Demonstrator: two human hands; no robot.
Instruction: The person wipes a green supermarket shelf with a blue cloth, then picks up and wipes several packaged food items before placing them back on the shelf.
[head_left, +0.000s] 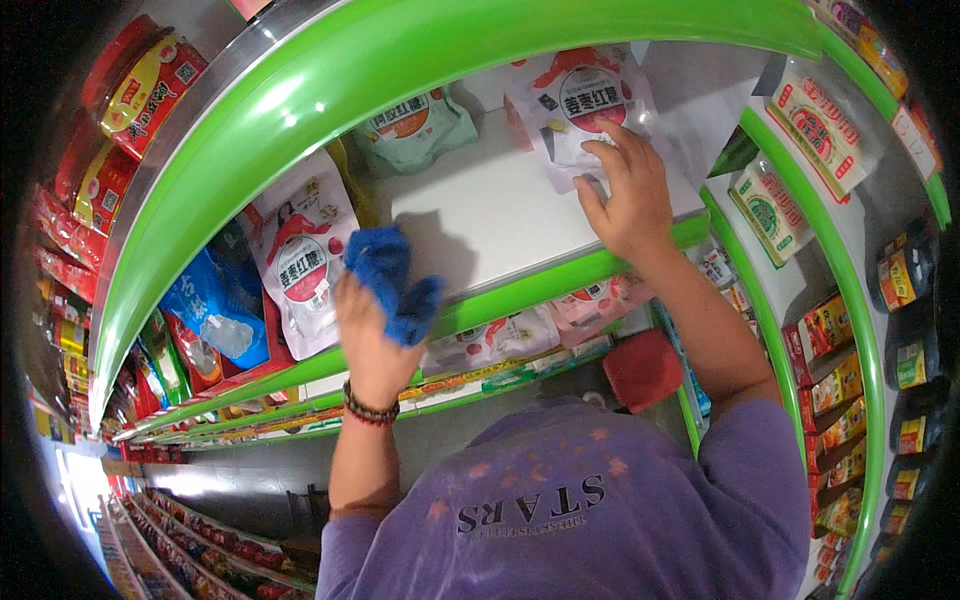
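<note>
My left hand (379, 330) is closed on a bunched blue cloth (386, 277), held near the front edge of a white shelf board (480, 202). Just left of it stands a white and pink pouch (304, 262) with red print. At the right end of the board, my right hand (626, 184) has its fingers spread against the front of a similar pouch (585, 105); whether it grips the pouch I cannot tell. A pale green pouch (424, 131) lies farther back on the board, between the two hands.
A green shelf edge (465, 67) curves overhead. Blue bags (217, 300) stand at left, red-lidded jars (142, 90) above. More pouches (495, 341) lie on the shelf below, near a red object (643, 371). Noodle packs (817, 131) and dark bottles (904, 277) fill shelves at right.
</note>
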